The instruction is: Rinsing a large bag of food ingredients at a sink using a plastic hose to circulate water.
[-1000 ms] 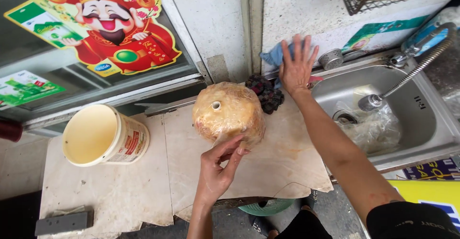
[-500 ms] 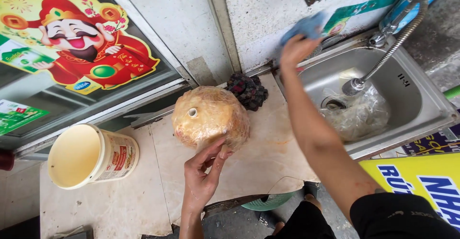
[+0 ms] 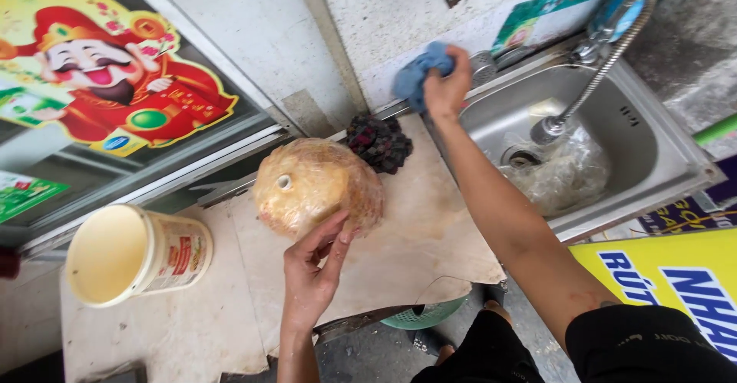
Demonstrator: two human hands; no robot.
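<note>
1. The left hand (image 3: 313, 269) rests open, fingers spread, against the near side of a plastic-wrapped peeled coconut (image 3: 316, 185) lying on the worn counter (image 3: 430, 229);
2. A pale bucket (image 3: 130, 254) lies tipped at the left; a dark scrubber (image 3: 379, 142) touches the coconut's far side;
3. The right hand (image 3: 447, 87) clutches a blue cloth (image 3: 418, 76) at the steel sink's (image 3: 652, 133) corner.

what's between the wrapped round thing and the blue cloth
A dark, crinkly clump lies between the wrapped round thing and the blue cloth, touching the wrapped thing's far side, seen in the head view.
</note>
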